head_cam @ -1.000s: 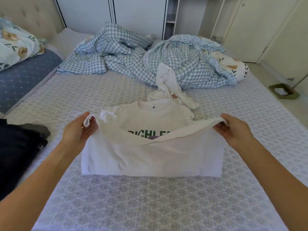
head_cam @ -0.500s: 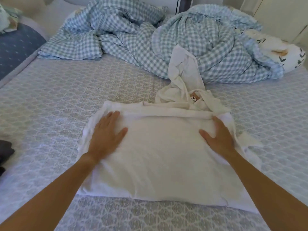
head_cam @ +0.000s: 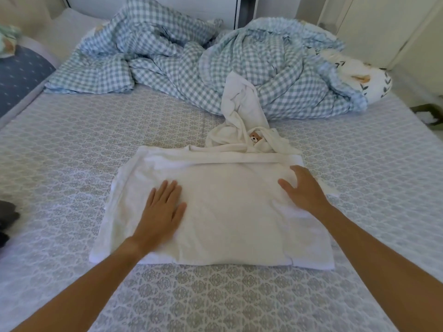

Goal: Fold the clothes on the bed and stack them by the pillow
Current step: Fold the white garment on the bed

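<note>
No readable writing in view; only marking is small brown bear face patch (head_cam: 255, 137) on crumpled cream garment (head_cam: 242, 125), centre of frame, just above shirt. White shirt (head_cam: 223, 212) folded into rough rectangle, plain side up, rolled band along top edge, lying flat on patterned bed sheet (head_cam: 72, 149) at frame centre. Left hand (head_cam: 163, 212) flat, fingers straight, pressing shirt's left part. Right hand (head_cam: 304, 190) spread flat on shirt's upper right. Checked duvet (head_cam: 191, 63) bunched across top. Dark clothing (head_cam: 7, 221) at left edge.

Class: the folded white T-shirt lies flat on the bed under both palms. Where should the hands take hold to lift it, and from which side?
Judging by its flat shape, grip the white T-shirt at its left and right edges, left hand and right hand each sliding in from its own side, so the fold stays closed.
</note>
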